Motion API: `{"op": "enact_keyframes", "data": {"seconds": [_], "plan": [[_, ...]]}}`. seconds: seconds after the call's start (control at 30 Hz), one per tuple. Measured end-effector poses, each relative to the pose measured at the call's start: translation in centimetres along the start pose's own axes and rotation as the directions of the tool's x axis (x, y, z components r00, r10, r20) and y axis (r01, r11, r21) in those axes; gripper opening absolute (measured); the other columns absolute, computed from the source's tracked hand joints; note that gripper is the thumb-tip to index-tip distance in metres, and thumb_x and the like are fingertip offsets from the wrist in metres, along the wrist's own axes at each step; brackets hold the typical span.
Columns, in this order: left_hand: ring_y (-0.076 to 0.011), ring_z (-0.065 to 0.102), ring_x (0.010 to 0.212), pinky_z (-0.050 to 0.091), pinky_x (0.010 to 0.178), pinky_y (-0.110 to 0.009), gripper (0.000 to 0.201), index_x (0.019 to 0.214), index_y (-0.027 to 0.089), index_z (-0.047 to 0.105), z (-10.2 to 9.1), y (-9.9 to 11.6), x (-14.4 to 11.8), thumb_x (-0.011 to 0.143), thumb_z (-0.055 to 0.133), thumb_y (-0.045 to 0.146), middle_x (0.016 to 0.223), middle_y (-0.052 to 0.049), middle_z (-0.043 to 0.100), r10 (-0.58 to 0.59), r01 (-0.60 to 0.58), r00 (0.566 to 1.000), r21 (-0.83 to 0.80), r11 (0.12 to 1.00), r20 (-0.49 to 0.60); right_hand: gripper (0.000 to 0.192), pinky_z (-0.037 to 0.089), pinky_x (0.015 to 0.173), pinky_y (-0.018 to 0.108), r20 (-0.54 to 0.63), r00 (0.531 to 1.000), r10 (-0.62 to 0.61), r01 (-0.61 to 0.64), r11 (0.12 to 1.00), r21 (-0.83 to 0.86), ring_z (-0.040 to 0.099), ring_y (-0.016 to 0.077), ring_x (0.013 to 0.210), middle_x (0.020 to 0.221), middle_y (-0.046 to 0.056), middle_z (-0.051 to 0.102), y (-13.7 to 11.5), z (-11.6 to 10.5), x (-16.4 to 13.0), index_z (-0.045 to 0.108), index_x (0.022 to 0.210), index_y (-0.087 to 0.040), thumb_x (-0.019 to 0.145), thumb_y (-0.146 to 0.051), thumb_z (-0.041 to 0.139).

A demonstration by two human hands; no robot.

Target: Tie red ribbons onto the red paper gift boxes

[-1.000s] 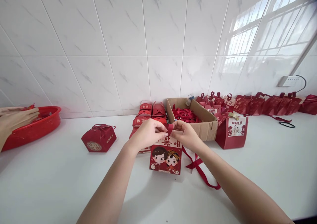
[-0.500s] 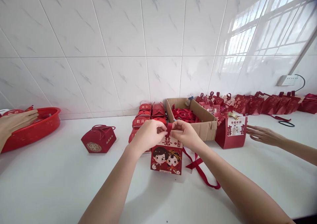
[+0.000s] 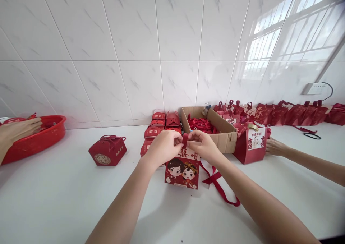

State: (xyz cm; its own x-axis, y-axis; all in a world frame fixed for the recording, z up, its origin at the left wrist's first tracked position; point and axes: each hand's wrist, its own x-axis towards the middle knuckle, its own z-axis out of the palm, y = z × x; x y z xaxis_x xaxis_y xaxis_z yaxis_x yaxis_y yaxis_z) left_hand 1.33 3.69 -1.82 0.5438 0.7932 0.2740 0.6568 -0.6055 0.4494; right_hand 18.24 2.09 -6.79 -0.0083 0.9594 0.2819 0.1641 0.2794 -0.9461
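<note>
We are pinching a short red ribbon loop (image 3: 184, 139) between both hands: our left hand (image 3: 164, 147) is closing its grip on the loop from the left, and our right hand (image 3: 204, 146) is closing its grip on it from the right, fingertips nearly meeting. The loop is standing at the top of a red gift box (image 3: 183, 171) printed with a cartoon couple, which is sitting upright on the white desk (image 3: 54, 193) just below our hands. A loose red ribbon (image 3: 219, 188) is trailing on the desk to the box's right. Behind our hands an open cardboard box (image 3: 225, 136) is holding more red ribbons. Another person's hand (image 3: 273, 147) is touching a red bag (image 3: 252, 145) at right, and another hand (image 3: 18, 129) is resting on a red tray (image 3: 40, 138) at far left.
</note>
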Motion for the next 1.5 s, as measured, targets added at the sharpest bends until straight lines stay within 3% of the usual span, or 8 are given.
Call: {"op": "enact_keyframes", "data": {"seconds": [0.23, 0.33, 0.4, 0.5, 0.6, 0.83, 1.3, 1.5], "plan": [[-0.0156, 0.058, 0.068, 0.037, 0.053, -0.026, 0.014, 0.065, 0.019, 0.051, 0.3, 0.1, 0.1, 0.078, 0.052, 0.023, 0.073, 0.001, 0.062, 0.011, -0.007, 0.998, 0.075, 0.997, -0.06, 0.015, 0.042, 0.063, 0.025, 0.012, 1.0, -0.008, 0.008, 1.0, 0.012, 0.049, 0.011, 0.067, 0.08, 0.0, 0.056, 0.1, -0.1, 0.0, 0.051, 0.08, -0.017, 0.071, -0.022, 0.062], [-0.0182, 0.058, 0.08, 0.039, 0.059, -0.026, 0.003, 0.078, 0.02, 0.055, 0.3, 0.0, 0.1, 0.077, 0.053, 0.021, 0.089, -0.002, 0.061, 0.064, -0.047, 0.99, 0.132, 0.99, -0.125, 0.016, 0.041, 0.062, 0.025, 0.026, 0.999, -0.021, 0.02, 0.999, 0.035, 0.05, 0.0108, 0.068, 0.079, -0.001, 0.055, 0.0, -0.2, 0.0, 0.051, 0.081, -0.017, 0.072, -0.023, 0.063], [-0.02, 0.057, 0.088, 0.04, 0.063, -0.027, 0.013, 0.089, 0.02, 0.056, 0.2, -0.2, 0.1, 0.077, 0.054, 0.022, 0.1, -0.004, 0.059, 0.097, -0.076, 0.984, 0.144, 0.987, -0.146, 0.018, 0.041, 0.061, 0.024, 0.052, 0.998, -0.027, 0.023, 0.997, 0.07, 0.049, 0.01, 0.067, 0.078, -0.001, 0.054, -0.2, -0.3, -0.1, 0.05, 0.081, -0.017, 0.073, -0.024, 0.065], [-0.0162, 0.054, 0.071, 0.035, 0.055, -0.026, 0.01, 0.075, 0.02, 0.051, 0.0, -0.4, 0.1, 0.081, 0.049, 0.028, 0.08, -0.001, 0.058, 0.051, -0.049, 0.998, 0.112, 0.992, -0.02, 0.018, 0.042, 0.062, 0.023, 0.081, 0.996, -0.034, 0.025, 0.993, 0.116, 0.051, 0.0098, 0.07, 0.08, -0.002, 0.054, -0.4, -0.5, -0.2, 0.051, 0.084, -0.017, 0.074, -0.024, 0.065], [-0.0113, 0.035, 0.05, 0.022, 0.044, -0.025, 0.024, 0.061, 0.02, 0.037, 0.0, -0.5, 0.1, 0.082, 0.044, 0.029, 0.054, 0.003, 0.04, -0.03, 0.026, 0.995, 0.047, 0.999, 0.095, 0.017, 0.045, 0.07, 0.025, 0.107, 0.991, -0.077, 0.066, 0.992, 0.105, 0.055, 0.012, 0.08, 0.087, 0.001, 0.056, -0.5, -0.7, -0.3, 0.053, 0.089, -0.018, 0.076, -0.021, 0.063], [-0.0088, 0.02, 0.049, 0.016, 0.043, -0.025, 0.03, 0.059, 0.019, 0.025, -0.6, 0.2, -0.6, 0.078, 0.047, 0.023, 0.053, 0.006, 0.022, 0.025, -0.022, 0.999, -0.088, 0.996, 0.036, 0.028, 0.049, 0.078, 0.028, 0.127, 0.968, -0.217, 0.219, 0.976, -0.002, 0.057, 0.0162, 0.093, 0.098, 0.003, 0.059, -0.7, -1.1, -0.5, 0.055, 0.096, -0.02, 0.074, -0.022, 0.071], [-0.0079, 0.021, 0.052, 0.018, 0.046, -0.024, 0.033, 0.057, 0.019, 0.022, -1.6, 0.8, -1.4, 0.078, 0.047, 0.02, 0.056, 0.006, 0.02, 0.106, -0.102, 0.994, -0.175, 0.979, 0.017, 0.024, 0.054, 0.081, 0.026, 0.205, 0.951, -0.233, 0.197, 0.963, 0.184, 0.061, 0.0138, 0.092, 0.094, 0.003, 0.061, -1.3, -1.6, -0.9, 0.056, 0.097, -0.021, 0.078, -0.023, 0.07], [-0.0089, 0.032, 0.053, 0.027, 0.049, -0.024, 0.023, 0.062, 0.019, 0.037, -1.3, 0.6, -1.2, 0.082, 0.047, 0.027, 0.059, 0.005, 0.033, 0.081, -0.067, 0.995, -0.214, 0.974, 0.058, 0.019, 0.052, 0.076, 0.026, 0.191, 0.953, -0.235, 0.206, 0.966, 0.159, 0.061, 0.0143, 0.091, 0.096, 0.004, 0.062, -1.2, -1.4, -0.9, 0.055, 0.099, -0.02, 0.083, -0.023, 0.065]]}}
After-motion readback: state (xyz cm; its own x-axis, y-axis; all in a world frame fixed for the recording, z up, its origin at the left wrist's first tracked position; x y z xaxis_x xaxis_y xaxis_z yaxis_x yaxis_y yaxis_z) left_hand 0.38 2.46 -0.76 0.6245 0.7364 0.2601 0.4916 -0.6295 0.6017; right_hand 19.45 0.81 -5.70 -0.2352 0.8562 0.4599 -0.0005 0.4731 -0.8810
